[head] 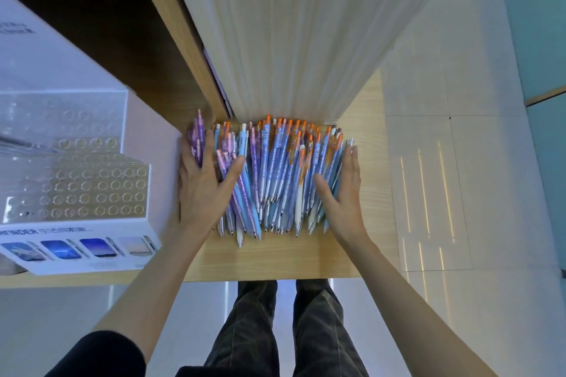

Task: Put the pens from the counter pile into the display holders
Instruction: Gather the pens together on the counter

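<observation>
Clear acrylic display holders point(92, 190), stepped in tiers so each row of round holes faces up for loading, sit on a white printed box point(76, 242) at the left of the wooden counter point(275, 260). Just beside them, a person's left hand point(203, 190) lies flat with fingers spread across the purple and blue edge of the pile of pens point(275, 174), gripping nothing. The pens lie roughly parallel on the counter, orange and pink clicker ends butted against a pale wood-grain panel point(291, 40) (which serves as a backstop), tips pointing toward the person. On the far side, the right hand point(346, 190) is also open, fingers straight and together, its palm pressed against the pile's right flank. The two hands bracket the heap, apparently to square it up and stop pens rolling off before any are lifted; none is held yet. A tiled floor point(444, 193) shows to the right.
</observation>
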Tool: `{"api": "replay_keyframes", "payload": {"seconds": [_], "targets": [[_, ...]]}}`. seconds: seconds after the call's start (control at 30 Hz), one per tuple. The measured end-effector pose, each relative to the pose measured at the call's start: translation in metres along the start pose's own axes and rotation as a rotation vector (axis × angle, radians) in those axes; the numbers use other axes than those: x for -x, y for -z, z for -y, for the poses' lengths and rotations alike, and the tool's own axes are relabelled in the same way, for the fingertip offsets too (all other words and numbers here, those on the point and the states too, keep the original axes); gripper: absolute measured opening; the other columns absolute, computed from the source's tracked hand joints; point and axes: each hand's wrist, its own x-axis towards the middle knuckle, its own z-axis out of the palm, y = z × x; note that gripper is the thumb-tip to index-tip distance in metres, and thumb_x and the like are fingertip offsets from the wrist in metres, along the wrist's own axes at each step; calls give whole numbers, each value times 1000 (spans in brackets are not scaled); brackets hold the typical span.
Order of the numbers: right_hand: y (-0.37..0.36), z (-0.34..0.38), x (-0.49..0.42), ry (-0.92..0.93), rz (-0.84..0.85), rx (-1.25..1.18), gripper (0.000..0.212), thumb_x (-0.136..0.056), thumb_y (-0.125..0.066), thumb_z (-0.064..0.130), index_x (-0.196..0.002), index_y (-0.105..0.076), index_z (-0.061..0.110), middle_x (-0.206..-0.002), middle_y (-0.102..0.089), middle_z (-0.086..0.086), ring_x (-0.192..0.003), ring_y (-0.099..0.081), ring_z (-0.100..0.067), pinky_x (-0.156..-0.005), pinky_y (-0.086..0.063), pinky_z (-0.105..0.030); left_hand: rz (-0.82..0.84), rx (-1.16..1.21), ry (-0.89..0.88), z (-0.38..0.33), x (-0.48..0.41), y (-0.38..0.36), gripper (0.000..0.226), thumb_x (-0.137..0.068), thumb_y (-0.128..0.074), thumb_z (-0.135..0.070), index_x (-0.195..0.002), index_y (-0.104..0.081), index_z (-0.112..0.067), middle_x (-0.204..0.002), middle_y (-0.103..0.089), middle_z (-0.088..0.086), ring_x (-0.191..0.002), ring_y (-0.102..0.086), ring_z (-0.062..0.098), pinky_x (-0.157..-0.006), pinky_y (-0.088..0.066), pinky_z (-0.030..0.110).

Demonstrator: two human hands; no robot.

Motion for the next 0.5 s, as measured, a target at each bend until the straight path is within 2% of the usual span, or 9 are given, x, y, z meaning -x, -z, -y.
{"api": "replay_keyframes", "payload": {"seconds": [0.13, 0.23, 0.33, 0.5], "targets": [[-5, -4, -12, -5, -57, 51, 68, -95, -31, 55, -150, 5, 35, -160, 12, 13, -145, 14, -2, -118, 3, -34, -69, -138, -67, -4, -10, 2, 78, -89, -21, -65, -153, -1, -25, -160, 1, 14, -147, -1, 30, -117, -9, 44], [-10, -2, -20, -25, -105, 55, 69, -96, -30, 53, -153, 0, 28, -161, 6, 10, -146, 10, -3, -121, -1, -39, -27, -147, -74, -5, -26, 4, 80, -88, -16, -66, -153, -7, -21, -160, -2, 14, -147, -2, 31, -118, -8, 45], [-15, 5, -23, 1, -92, 27, 72, -92, -36, 59, -151, -2, 36, -160, 2, 16, -146, 6, -2, -120, -4, -36, 12, -147, -33, -6, -44, 5, 83, -86, -22, -69, -152, -12, -21, -159, -7, 13, -146, -4, 31, -117, -13, 48], [-26, 20, -24, 12, -90, 62, 76, -83, -46, 69, -144, -2, 56, -156, 2, 28, -145, 12, -6, -113, -1, -34, -41, -69, 1, -7, -54, 3, 91, -75, -35, -78, -146, -32, -22, -155, -21, 12, -141, -12, 34, -113, -20, 48]]}}
